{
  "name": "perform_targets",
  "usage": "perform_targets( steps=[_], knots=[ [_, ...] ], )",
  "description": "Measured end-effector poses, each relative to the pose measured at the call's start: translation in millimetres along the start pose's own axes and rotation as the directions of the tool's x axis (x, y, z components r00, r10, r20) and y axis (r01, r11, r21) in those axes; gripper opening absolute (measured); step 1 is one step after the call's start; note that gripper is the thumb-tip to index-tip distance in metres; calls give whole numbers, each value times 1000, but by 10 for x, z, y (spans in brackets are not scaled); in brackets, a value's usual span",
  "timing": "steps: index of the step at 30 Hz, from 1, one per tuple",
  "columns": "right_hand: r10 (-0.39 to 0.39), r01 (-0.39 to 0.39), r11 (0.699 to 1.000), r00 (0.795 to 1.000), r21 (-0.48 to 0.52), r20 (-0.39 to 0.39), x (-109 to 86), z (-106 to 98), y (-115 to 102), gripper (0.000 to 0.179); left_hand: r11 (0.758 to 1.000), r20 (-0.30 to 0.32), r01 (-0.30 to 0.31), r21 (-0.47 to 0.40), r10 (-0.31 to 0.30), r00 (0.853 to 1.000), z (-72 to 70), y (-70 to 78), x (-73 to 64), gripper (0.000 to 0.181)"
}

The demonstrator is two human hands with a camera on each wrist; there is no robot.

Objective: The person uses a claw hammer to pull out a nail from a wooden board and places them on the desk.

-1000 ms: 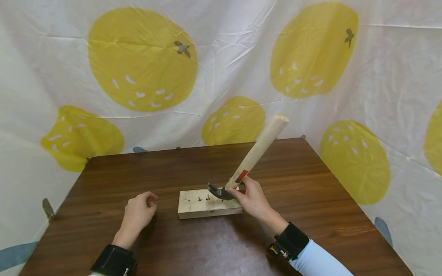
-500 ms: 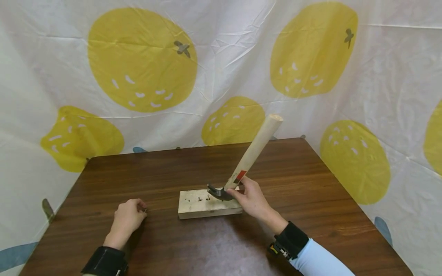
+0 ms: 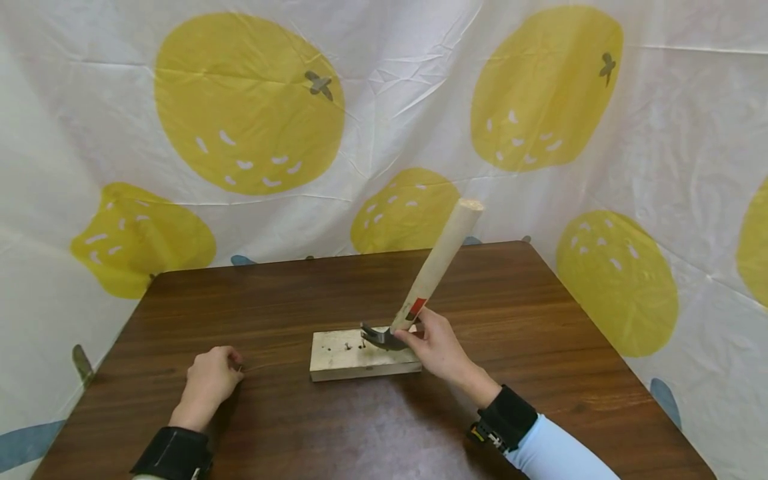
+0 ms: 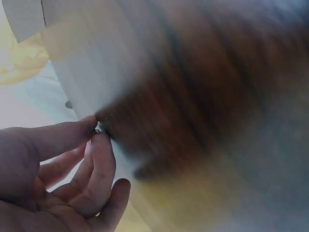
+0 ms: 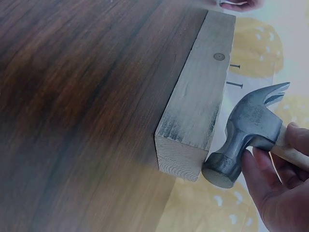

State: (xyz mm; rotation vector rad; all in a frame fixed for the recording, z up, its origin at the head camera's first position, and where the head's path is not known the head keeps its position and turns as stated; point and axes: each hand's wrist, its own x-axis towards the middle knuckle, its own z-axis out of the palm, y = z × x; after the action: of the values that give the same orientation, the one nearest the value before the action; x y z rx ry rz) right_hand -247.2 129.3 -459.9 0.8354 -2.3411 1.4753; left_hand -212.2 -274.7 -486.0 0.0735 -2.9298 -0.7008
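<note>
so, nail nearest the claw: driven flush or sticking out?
Sticking out: right wrist view shows the nail with head and some shank outside the wooden block.

Left hand (image 3: 207, 379): thumb (image 4: 63, 138) and index finger (image 4: 104, 157) were pinched, tips nearly meeting; the other fingers were bent. Right hand (image 3: 443, 348): thumb and fingers were closed in a grip, sleeved forearm (image 3: 561, 447) slanting inward. The hands were well apart.
</note>
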Motion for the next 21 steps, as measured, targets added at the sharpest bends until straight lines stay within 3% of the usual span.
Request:
perform_targets(
  steps=[21],
  knots=[
    [-49,64,991,991,-119,123,35,-88,14,21,999,10,37,-15,-37,999,-11,-49,14,16]
  ],
)
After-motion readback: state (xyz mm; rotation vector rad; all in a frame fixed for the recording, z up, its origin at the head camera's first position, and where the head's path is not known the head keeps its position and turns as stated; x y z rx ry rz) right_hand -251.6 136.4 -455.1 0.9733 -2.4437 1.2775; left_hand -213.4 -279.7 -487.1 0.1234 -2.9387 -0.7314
